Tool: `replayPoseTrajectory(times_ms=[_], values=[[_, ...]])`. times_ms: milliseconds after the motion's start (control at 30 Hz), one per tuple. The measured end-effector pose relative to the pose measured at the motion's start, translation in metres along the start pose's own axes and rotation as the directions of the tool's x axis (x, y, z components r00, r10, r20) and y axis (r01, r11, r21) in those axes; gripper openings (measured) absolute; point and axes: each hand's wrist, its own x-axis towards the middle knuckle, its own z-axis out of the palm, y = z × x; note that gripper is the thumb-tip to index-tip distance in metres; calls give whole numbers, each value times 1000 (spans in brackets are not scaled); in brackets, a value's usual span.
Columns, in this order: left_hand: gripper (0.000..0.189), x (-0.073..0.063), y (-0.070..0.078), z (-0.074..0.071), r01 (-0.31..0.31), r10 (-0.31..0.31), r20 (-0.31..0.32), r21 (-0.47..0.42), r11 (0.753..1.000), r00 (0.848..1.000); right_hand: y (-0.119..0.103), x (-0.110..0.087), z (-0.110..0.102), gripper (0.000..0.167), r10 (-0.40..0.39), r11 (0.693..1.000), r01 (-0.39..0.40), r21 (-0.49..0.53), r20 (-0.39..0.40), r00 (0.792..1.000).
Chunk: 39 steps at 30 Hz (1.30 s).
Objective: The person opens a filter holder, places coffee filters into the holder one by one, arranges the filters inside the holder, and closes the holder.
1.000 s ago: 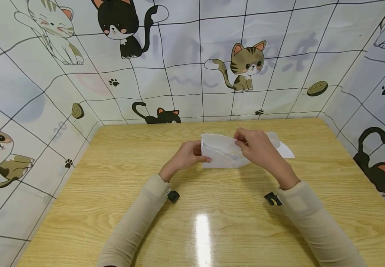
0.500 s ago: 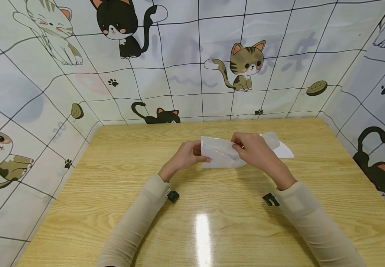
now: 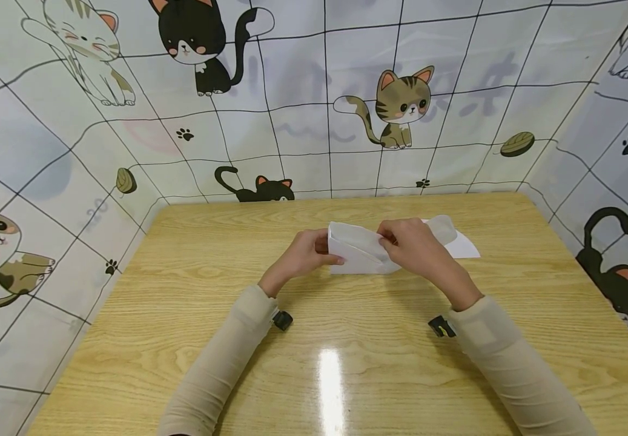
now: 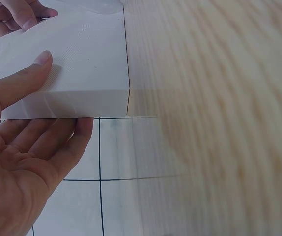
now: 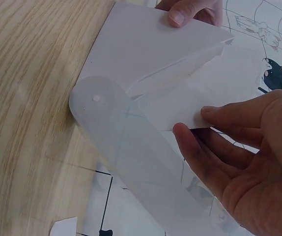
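A white, flat-ended paper-like case [image 3: 360,261] with a slanting opening stands on its edge at the back middle of the table. My left hand [image 3: 304,253] grips its left end, thumb on the front face and fingers behind, as the left wrist view shows. My right hand [image 3: 414,245] pinches the edge of the white back panel [image 5: 180,105] between thumb and fingertips. A translucent strip [image 5: 126,142] with a rounded end and a small white dot overlaps the case's lower corner in the right wrist view. The strip's rounded part shows beyond the right hand in the head view.
A white sheet-like piece [image 3: 463,246] lies behind the right hand on the wooden table [image 3: 210,254]. Fabric walls [image 3: 292,133] printed with cats and grid lines stand at the back and both sides. A dark wrist device [image 3: 442,327] hangs at the right cuff.
My right hand has moved slightly left and down with the back panel's edge, and the case's opening looks narrower. The left hand keeps its hold in place.
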Motion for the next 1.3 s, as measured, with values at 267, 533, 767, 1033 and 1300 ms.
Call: replayPoseTrajectory(times_ms=[267,533,767,1033,1300], values=[[46,0,0,0,7,-7,1,-5,1000,1000,1,0,2,10,-30,999,31,-17,33,999],[46,1,-1,0,6,-6,-6,16,1000,1000,1,-1,5,14,-58,998,59,-15,58,997],[44,0,-1,0,9,-9,-1,5,1000,1000,1,-1,7,16,-72,997,75,-37,60,996],[39,1,-2,0,16,-16,0,2,1000,1000,0,0,10,17,-89,994,93,-61,66,994],[37,1,-1,0,21,-21,0,4,1000,1000,0,0,13,19,-96,990,104,-92,95,991]])
